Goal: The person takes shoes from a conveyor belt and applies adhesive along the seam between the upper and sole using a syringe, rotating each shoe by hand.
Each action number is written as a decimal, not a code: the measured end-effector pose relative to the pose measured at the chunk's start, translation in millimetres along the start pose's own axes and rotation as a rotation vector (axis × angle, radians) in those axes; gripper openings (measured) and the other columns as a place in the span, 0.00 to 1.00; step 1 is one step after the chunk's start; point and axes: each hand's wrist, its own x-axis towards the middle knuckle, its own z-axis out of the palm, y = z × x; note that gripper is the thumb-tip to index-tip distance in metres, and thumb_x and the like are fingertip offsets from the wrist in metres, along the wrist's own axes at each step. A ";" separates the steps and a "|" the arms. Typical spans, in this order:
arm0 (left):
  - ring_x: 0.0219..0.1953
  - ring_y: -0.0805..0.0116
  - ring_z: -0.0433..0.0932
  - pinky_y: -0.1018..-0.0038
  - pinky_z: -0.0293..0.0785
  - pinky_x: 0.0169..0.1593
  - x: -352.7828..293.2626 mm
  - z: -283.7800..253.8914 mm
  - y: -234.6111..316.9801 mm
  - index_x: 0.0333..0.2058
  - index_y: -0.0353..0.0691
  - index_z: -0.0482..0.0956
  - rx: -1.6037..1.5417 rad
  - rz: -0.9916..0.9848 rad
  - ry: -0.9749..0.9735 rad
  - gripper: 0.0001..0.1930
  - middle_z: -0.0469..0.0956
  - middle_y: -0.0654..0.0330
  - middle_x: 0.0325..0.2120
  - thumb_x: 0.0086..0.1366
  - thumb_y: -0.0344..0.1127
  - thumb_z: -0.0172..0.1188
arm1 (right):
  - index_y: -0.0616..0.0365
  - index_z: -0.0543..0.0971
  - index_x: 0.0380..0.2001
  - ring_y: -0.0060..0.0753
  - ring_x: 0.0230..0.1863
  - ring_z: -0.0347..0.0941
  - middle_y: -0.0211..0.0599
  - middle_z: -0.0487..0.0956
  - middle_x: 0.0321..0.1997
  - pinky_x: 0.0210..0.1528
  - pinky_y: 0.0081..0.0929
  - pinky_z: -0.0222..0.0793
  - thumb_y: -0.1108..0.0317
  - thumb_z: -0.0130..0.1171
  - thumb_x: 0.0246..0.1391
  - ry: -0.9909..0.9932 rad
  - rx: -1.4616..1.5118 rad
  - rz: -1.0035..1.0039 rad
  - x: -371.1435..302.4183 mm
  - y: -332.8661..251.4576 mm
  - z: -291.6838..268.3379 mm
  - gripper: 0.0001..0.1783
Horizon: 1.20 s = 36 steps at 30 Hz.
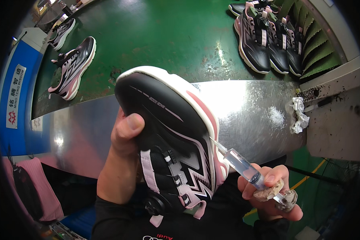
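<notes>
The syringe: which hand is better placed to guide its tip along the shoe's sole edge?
Probably the right hand: it holds the syringe, whose tip is at the edge of the sole. The left hand grasps the shoe from the other side, so seems better for steadying.

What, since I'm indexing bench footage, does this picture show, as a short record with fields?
Left hand: grips the shoe, thumb on its black upper
Right hand: holds a clear syringe
Syringe tip: at the sole's upper edge; contact hard to tell
Beyond the shoe: metal plate, then green table
Table left: two shoes
Table right: several shoes
Plate's right end: crumpled white wad
</notes>
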 end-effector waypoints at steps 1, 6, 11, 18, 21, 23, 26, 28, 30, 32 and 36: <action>0.47 0.58 0.75 0.66 0.71 0.52 0.3 -2.3 -0.4 0.53 0.30 0.63 -0.002 0.005 0.003 0.34 0.73 0.49 0.45 0.48 0.41 0.60 | 0.64 0.67 0.46 0.34 0.36 0.68 0.43 0.75 0.34 0.42 0.28 0.65 0.28 0.53 0.41 -0.008 0.001 0.000 -1.7 1.4 -1.3 0.47; 0.46 0.57 0.75 0.65 0.72 0.52 2.7 -8.9 -1.0 0.53 0.29 0.63 -0.108 -0.007 -0.038 0.32 0.73 0.47 0.45 0.51 0.42 0.57 | 0.65 0.68 0.46 0.33 0.36 0.69 0.43 0.75 0.35 0.42 0.27 0.65 0.29 0.55 0.40 -0.036 -0.006 0.014 -10.9 6.3 -8.3 0.47; 0.44 0.57 0.76 0.65 0.73 0.50 6.3 -6.0 -0.9 0.50 0.28 0.66 -0.282 -0.047 -0.114 0.28 0.74 0.47 0.44 0.55 0.42 0.55 | 0.65 0.68 0.47 0.33 0.36 0.69 0.42 0.75 0.35 0.40 0.27 0.64 0.28 0.55 0.39 0.011 -0.032 0.031 -25.4 9.8 -7.7 0.48; 0.44 0.58 0.76 0.65 0.72 0.51 11.1 -6.3 -2.7 0.48 0.31 0.69 -0.348 -0.113 -0.043 0.25 0.75 0.49 0.43 0.57 0.44 0.55 | 0.56 0.66 0.45 0.32 0.30 0.62 0.44 0.74 0.31 0.31 0.26 0.57 0.30 0.55 0.42 -0.010 -0.103 0.124 -38.9 4.0 -3.9 0.41; 0.44 0.60 0.76 0.66 0.71 0.50 14.3 -8.3 -3.4 0.48 0.33 0.70 -0.332 -0.131 -0.012 0.24 0.75 0.51 0.43 0.57 0.44 0.55 | 0.56 0.66 0.45 0.32 0.33 0.63 0.45 0.74 0.33 0.32 0.26 0.58 0.32 0.56 0.43 0.033 -0.109 0.117 -45.6 1.8 -0.3 0.40; 0.44 0.60 0.76 0.66 0.72 0.50 15.2 -8.4 -2.9 0.47 0.34 0.71 -0.281 -0.142 0.054 0.23 0.76 0.52 0.43 0.58 0.44 0.55 | 0.56 0.66 0.45 0.32 0.35 0.64 0.45 0.75 0.34 0.33 0.26 0.59 0.32 0.56 0.43 0.001 -0.123 0.123 -49.9 0.0 -0.5 0.39; 0.42 0.61 0.77 0.67 0.73 0.48 13.8 -6.3 -4.9 0.46 0.35 0.72 -0.305 -0.135 0.091 0.22 0.76 0.53 0.42 0.58 0.44 0.55 | 0.56 0.66 0.44 0.32 0.35 0.64 0.44 0.75 0.34 0.34 0.25 0.59 0.33 0.56 0.43 -0.004 -0.134 0.154 -56.3 -2.5 -1.6 0.39; 0.40 0.62 0.77 0.67 0.73 0.47 12.1 -4.7 -7.0 0.45 0.35 0.73 -0.249 -0.091 0.078 0.21 0.77 0.54 0.41 0.58 0.45 0.56 | 0.56 0.66 0.44 0.32 0.35 0.64 0.44 0.75 0.34 0.34 0.25 0.59 0.33 0.56 0.43 -0.004 -0.131 0.152 -60.3 -2.9 -2.2 0.39; 0.39 0.63 0.78 0.68 0.74 0.46 12.5 -4.8 -8.5 0.45 0.36 0.73 -0.218 -0.076 0.078 0.21 0.77 0.54 0.40 0.58 0.46 0.56 | 0.56 0.66 0.44 0.32 0.34 0.64 0.44 0.75 0.34 0.34 0.25 0.60 0.33 0.56 0.43 -0.001 -0.127 0.150 -64.5 -2.4 -2.4 0.39; 0.38 0.64 0.78 0.69 0.75 0.45 15.8 -6.9 -10.9 0.44 0.36 0.74 -0.235 -0.081 0.154 0.21 0.78 0.55 0.39 0.58 0.47 0.56 | 0.56 0.67 0.44 0.31 0.34 0.64 0.44 0.75 0.34 0.35 0.25 0.60 0.32 0.56 0.43 0.000 -0.138 0.143 -68.9 -1.3 -3.0 0.39; 0.38 0.64 0.78 0.70 0.75 0.45 19.2 -12.5 -10.4 0.44 0.37 0.75 -0.296 -0.225 0.192 0.21 0.78 0.55 0.39 0.58 0.47 0.56 | 0.56 0.67 0.44 0.31 0.34 0.64 0.44 0.75 0.34 0.36 0.25 0.60 0.32 0.56 0.43 0.023 -0.133 0.143 -77.9 1.2 -7.4 0.39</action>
